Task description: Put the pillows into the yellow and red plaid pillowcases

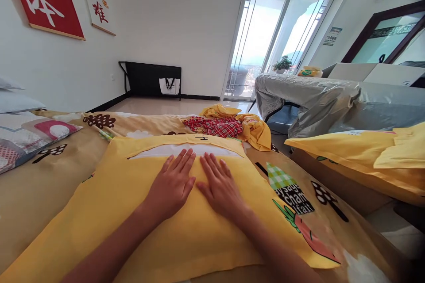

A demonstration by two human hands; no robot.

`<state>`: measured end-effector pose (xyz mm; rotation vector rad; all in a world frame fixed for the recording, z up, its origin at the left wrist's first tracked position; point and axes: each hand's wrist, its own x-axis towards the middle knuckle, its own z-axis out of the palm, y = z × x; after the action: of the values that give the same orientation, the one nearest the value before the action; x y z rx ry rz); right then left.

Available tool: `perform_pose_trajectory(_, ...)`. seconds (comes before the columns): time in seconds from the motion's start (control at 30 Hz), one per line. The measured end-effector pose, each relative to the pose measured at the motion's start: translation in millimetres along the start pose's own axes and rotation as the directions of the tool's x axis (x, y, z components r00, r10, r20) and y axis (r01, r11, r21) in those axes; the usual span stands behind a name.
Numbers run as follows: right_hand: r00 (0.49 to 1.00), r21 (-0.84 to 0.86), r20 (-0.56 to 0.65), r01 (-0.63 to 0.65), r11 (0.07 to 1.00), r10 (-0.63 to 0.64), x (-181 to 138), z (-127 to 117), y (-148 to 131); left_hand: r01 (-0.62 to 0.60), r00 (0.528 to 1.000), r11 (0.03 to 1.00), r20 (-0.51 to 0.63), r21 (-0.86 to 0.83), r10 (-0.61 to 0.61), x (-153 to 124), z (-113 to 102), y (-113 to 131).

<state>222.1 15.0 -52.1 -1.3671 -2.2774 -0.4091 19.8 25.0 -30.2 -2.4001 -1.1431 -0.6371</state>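
A yellow pillowcase point(133, 203) with a pillow inside lies flat on the bed, a carrot print at its right corner. Along its far side the case gapes, and a strip of the white pillow point(156, 151) shows through. My left hand point(172, 183) rests palm down on the yellow cloth, fingers stretched toward the gap. Beside it, my right hand point(219, 185) also lies flat, its fingertips near the edge of the gap. Neither hand grips anything.
Red checked cloth point(215, 127) and crumpled yellow cloth point(255, 131) lie beyond the pillow on the patterned bedding point(59, 177). Another yellow pillow point(345, 150) is at right, near a table under silver sheeting point(308, 88). A patterned pillow point(36, 135) sits at left.
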Motion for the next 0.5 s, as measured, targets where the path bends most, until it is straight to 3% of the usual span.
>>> perform_pose_trajectory(0.1,0.997,0.011,0.057,0.041,0.999,-0.042,-9.2,30.1,-2.0,-0.027,0.999,1.000,0.030,0.009,0.027,-8.6,43.1,9.9)
perform_pose_trajectory(0.17,0.997,-0.007,0.068,0.044,0.999,-0.043,-19.8,37.9,5.9,-0.040,0.998,0.999,0.050,0.022,0.039,-20.7,54.8,7.3)
perform_pose_trajectory(0.3,0.997,-0.069,0.040,-0.062,0.996,0.065,-44.9,34.6,37.9,-0.012,0.998,0.999,0.067,0.044,0.009,-42.2,47.3,-11.9)
perform_pose_trajectory(0.4,0.979,-0.098,0.047,-0.195,0.976,0.200,-81.6,32.1,74.0,0.128,0.991,0.990,0.019,0.054,-0.130,-71.9,39.4,-35.5)
perform_pose_trajectory(0.5,0.928,-0.117,0.140,-0.330,0.937,0.344,-133.6,29.3,110.5,0.275,0.962,0.961,-0.013,0.041,-0.274,-120.6,32.6,-60.2)
